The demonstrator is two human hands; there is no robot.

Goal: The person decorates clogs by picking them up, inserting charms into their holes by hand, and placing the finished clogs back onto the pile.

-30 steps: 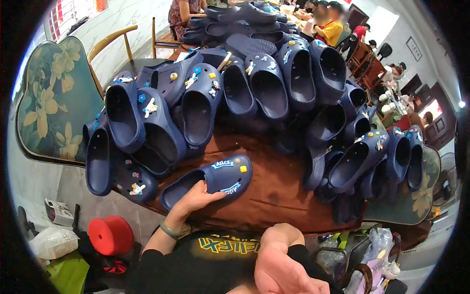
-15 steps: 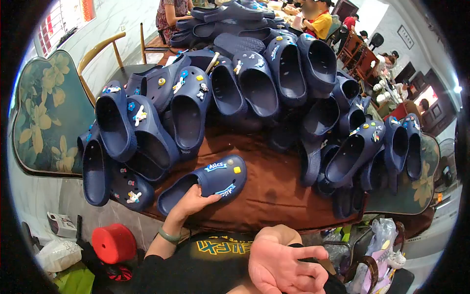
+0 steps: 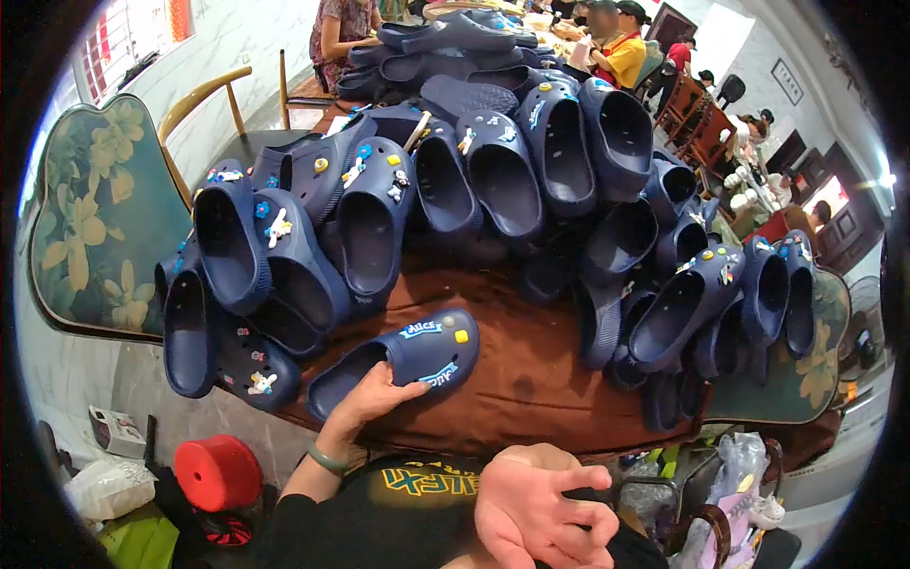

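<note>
A navy clog (image 3: 403,341) lies on the brown cloth in front of me, its toe pointing right. Two "Alice" charms, a yellow one and a small round one decorate its upper. My left hand (image 3: 372,400), with a green bangle at the wrist, grips the clog's near side by the opening, thumb along the upper. Palm up over my lap, my right hand (image 3: 548,512) has its fingers loosely bent and apart, with nothing visible in it. More navy clogs (image 3: 374,228) with charms stand piled around the far side of the cloth.
The brown cloth (image 3: 493,379) covers the table. Floral chair backs (image 3: 95,228) flank it. A red stool (image 3: 218,472) stands at lower left, plastic bags (image 3: 735,484) at lower right. Other people (image 3: 621,57) sit or stand at the back.
The view has shifted slightly, so the scene sits a little lower. My left hand keeps its hold on the clog; the right hand's fingers have turned and bent slightly.
</note>
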